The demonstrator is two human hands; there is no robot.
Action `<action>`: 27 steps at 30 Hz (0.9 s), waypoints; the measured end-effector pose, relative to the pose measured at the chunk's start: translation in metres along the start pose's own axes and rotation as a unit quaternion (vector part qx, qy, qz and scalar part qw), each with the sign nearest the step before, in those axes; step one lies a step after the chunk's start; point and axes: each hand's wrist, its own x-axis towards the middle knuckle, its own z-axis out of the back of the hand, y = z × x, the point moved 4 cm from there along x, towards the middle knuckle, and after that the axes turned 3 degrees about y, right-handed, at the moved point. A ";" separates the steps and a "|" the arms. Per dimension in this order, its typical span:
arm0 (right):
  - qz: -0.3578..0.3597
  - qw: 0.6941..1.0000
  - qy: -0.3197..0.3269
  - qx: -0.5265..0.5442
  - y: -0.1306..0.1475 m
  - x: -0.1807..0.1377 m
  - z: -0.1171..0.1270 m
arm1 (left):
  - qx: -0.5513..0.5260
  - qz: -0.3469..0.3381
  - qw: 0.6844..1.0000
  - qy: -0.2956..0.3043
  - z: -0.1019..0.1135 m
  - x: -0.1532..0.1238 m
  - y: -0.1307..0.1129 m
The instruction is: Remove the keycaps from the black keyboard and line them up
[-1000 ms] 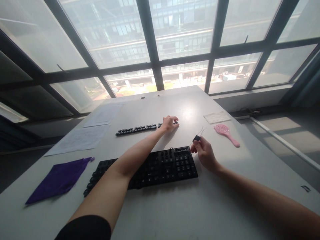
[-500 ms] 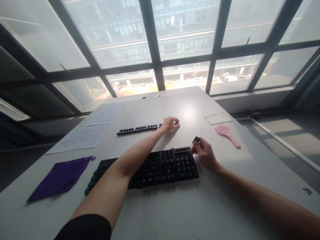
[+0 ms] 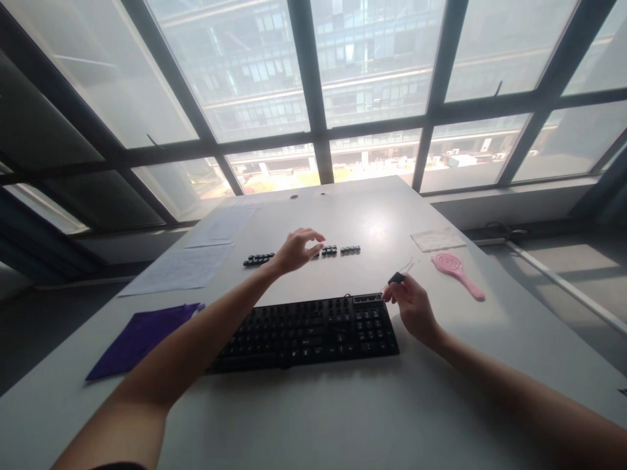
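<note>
A black keyboard (image 3: 313, 326) lies on the white table (image 3: 343, 405) in front of me. Behind it runs a row of loose black keycaps (image 3: 343, 249), partly hidden by my left hand (image 3: 296, 248). That hand hovers over the middle of the row with its fingers curled and apart, and I see nothing in it. My right hand (image 3: 411, 303) is at the keyboard's far right corner, pinching a small black keycap puller (image 3: 398, 277) whose thin wire loops stick up.
A pink hairbrush (image 3: 455, 271) and a pale square cloth (image 3: 437, 239) lie to the right. A purple cloth (image 3: 142, 329) lies at the left, with sheets of paper (image 3: 179, 267) beyond it. Large windows stand past the table's far edge.
My left hand has drawn back leftward from the right end of the keycap row to its middle, uncovering the keycaps at that end. The right hand has kept its grip on the puller.
</note>
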 end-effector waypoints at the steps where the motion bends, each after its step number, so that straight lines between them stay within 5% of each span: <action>1: 0.008 1.000 0.006 -0.004 0.003 -0.001 -0.002 | 0.011 0.008 1.000 0.001 0.013 -0.020 0.003; 7: 0.020 0.995 0.064 -0.074 0.027 -0.014 -0.026 | 0.026 0.091 0.995 0.017 0.063 -0.147 0.033; 14: 0.011 0.984 0.131 -0.118 0.036 -0.025 -0.071 | 0.001 0.224 0.975 0.010 0.088 -0.263 0.051; 21: -0.002 0.976 0.131 -0.172 0.026 -0.017 -0.091 | -0.091 0.252 0.963 -0.019 0.083 -0.303 0.057; 27: -0.005 0.963 0.127 -0.238 0.012 -0.012 -0.060 | -0.189 0.262 0.945 -0.056 0.063 -0.305 0.047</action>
